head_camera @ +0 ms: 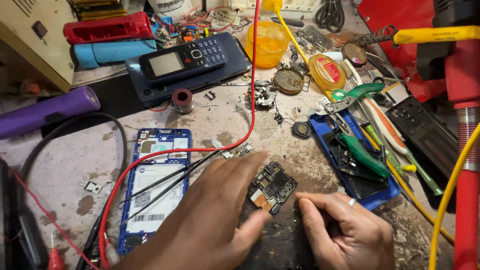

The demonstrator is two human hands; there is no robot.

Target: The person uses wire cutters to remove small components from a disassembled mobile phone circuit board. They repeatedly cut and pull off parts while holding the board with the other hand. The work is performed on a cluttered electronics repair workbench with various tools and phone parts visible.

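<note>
Closest to the workbench's near edge, two hands frame one small circuit board. The left hand lies palm down, fingers stretched out together, with its forefinger tip and thumb touching the board's left side. The right hand is curled loosely, its fingertips resting on the bench just right of the board and a ring on one finger; it pinches nothing. The board sits flat on the stained workbench, near the middle of the near edge.

Just left of the left hand lies one opened blue phone, back cover off, its white-labelled battery showing, with one pair of black tweezers lying across it. One red wire curves from the near left corner, over the phone, and up toward the far edge. To the right of the board, one blue phone cover serves as a tray, holding dark parts and one green-handled pair of pliers. Beside it lie several slim screwdrivers; their exact count is hard to tell.

Farther back, one small solder spool stands by a dark smartphone, on which one keypad phone rests. Two round flux tins sit near the middle, one orange cup behind them. Along the left edge lies one purple torch; at the far left corner, one teal cylinder and one red case.
</note>
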